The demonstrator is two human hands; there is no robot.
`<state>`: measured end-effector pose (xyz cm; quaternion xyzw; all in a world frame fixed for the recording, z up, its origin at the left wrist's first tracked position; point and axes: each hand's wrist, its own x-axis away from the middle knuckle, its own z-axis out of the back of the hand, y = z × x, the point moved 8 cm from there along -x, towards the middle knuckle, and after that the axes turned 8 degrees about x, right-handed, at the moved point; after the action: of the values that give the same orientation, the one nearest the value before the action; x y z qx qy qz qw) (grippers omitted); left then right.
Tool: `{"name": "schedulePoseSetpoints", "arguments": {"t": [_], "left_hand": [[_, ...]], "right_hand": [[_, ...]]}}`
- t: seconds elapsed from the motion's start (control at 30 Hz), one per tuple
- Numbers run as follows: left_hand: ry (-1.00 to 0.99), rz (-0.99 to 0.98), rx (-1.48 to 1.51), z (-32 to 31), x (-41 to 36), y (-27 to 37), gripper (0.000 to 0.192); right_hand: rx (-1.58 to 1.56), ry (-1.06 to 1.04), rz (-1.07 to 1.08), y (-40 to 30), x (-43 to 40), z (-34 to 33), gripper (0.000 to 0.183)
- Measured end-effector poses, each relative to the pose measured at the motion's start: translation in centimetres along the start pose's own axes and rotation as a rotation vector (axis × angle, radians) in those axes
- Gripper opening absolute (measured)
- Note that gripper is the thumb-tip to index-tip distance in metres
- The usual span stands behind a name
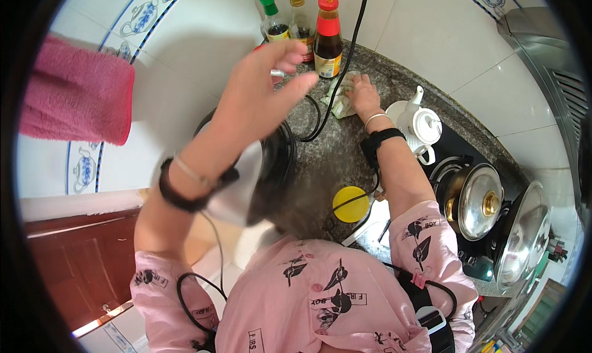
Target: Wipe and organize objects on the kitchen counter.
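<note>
My right hand (pixel 364 94) presses a crumpled pale green and white cloth (pixel 341 98) onto the dark stone countertop (pixel 319 161), left of a white teapot (pixel 423 126). Raised over the counter's left part, my left hand (pixel 270 84) has its fingers curved and thumb apart, with nothing seen in it. Just beyond the hands stand a red-capped sauce bottle (pixel 328 43), a gold-capped bottle (pixel 298 17) and a green-capped bottle (pixel 273 15). Beneath my left forearm is a round black and white vessel or appliance (pixel 240 181), partly hidden.
A black cable (pixel 355 33) crosses the counter. Nearer me lies a yellow round lid (pixel 350 204). To the right, a lidded pot (pixel 478 202) and a wok with a metal lid (pixel 522 237) sit on the black stove. A pink towel (pixel 78 91) hangs at the left wall.
</note>
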<state>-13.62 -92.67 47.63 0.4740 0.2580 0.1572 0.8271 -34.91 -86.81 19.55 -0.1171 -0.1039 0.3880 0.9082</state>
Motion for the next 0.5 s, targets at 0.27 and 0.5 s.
{"name": "schedulePoseSetpoints", "arguments": {"t": [0.27, 0.5], "left_hand": [[-0.102, 0.128, -0.188, -1.8, -10.8, -9.0, 0.057], [-0.118, -0.078, -0.097, -4.6, -14.3, -10.9, 0.057]], "right_hand": [[-0.054, 0.141, -0.037, 1.4, -1.8, 0.7, 0.045], [-0.05, 0.172, -0.052, 1.2, -2.9, 1.0, 0.045]]}}
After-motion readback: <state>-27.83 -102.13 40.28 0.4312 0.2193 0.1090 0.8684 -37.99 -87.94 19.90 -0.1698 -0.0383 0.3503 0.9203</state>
